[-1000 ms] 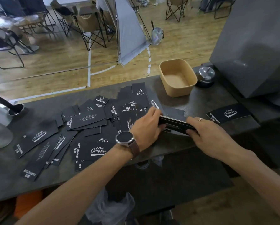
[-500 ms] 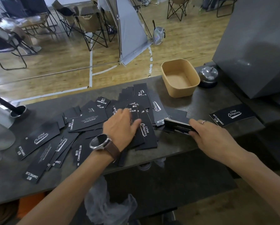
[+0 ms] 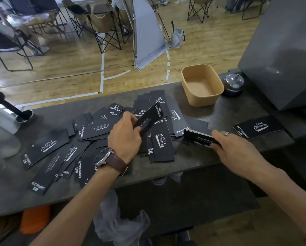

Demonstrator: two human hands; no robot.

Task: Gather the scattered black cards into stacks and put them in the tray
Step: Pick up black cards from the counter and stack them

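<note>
A: Left hand (image 3: 124, 139)?
B: Fingers pinch one black card (image 3: 149, 118), lifted tilted over the scattered cards (image 3: 47, 148) on the bench (image 3: 219, 112)

A: Right hand (image 3: 237, 151)?
B: Grips a card stack (image 3: 199, 138) by its near end; tray (image 3: 219, 86) stands behind, apart

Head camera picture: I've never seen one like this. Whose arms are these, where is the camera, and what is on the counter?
No machine here: the arms belong to a person wearing a camera on the head, looking forward and down. The left hand, with a wristwatch, pinches a black card lifted off the scattered cards on the dark counter. The right hand grips a small stack of cards near the counter's front edge. A tan tray stands farther back with nothing in it, a silver bell beside it. One card lies apart on the right.
</note>
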